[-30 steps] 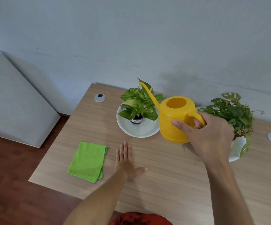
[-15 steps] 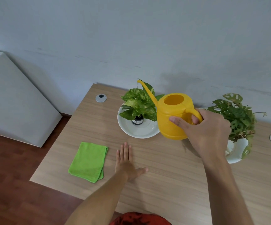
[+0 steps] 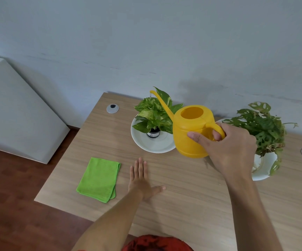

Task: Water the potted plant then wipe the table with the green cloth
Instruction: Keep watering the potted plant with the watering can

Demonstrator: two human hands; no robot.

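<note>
While right hand [image 3: 231, 147] grips watering can [image 3: 192, 134], spout over potted plant [image 3: 153, 115]

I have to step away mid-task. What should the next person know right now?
Right hand: grips the yellow watering can by its handle, spout over the left plant on its white saucer.
Left hand: flat on the table, empty.
Green cloth: folded, left of that hand, untouched.
Done: can raised and tipped at the plant.
Left: finish watering, set the can down, wipe the table.
</note>
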